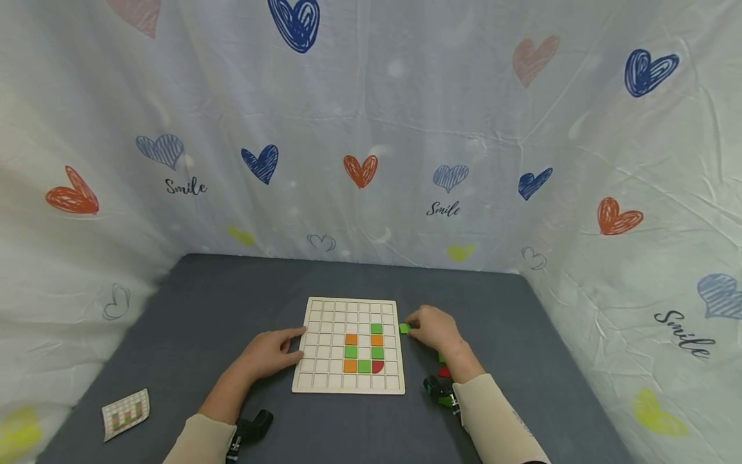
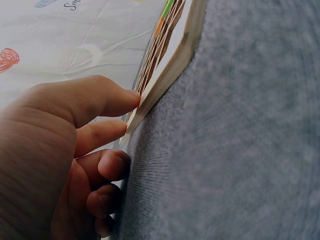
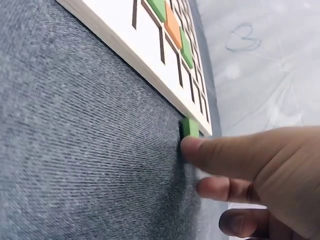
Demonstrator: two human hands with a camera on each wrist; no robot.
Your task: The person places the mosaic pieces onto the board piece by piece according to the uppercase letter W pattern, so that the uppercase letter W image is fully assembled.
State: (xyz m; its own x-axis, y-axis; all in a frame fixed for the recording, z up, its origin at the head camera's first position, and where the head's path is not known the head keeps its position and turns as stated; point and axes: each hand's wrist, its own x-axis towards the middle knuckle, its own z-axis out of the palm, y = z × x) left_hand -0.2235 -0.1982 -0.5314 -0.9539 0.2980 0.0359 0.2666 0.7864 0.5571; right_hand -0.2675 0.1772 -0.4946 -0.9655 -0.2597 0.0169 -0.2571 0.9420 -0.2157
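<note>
A pale wooden grid board (image 1: pixel 324 380) lies in the middle of the table, with green, orange and red pieces set in some squares of its right half. My left hand (image 1: pixel 268 352) touches the board's left edge with thumb and index finger spread apart. In the left wrist view, the thumb and a finger (image 2: pixel 107 134) meet the board's rim while the other fingers curl below. Just off the board's right edge, my right hand (image 1: pixel 433 327) pinches a green square tile (image 1: pixel 404 328). That tile (image 3: pixel 189 128) shows beyond the thumb in the right wrist view, close to the rim.
Beside my right wrist lie a red piece (image 1: pixel 444 372) and some green pieces, partly hidden by the arm and the wrist camera. A small card (image 1: pixel 125 414) printed with a coloured grid pattern lies at the table's front left. A heart-printed curtain (image 1: pixel 359 122) surrounds the table.
</note>
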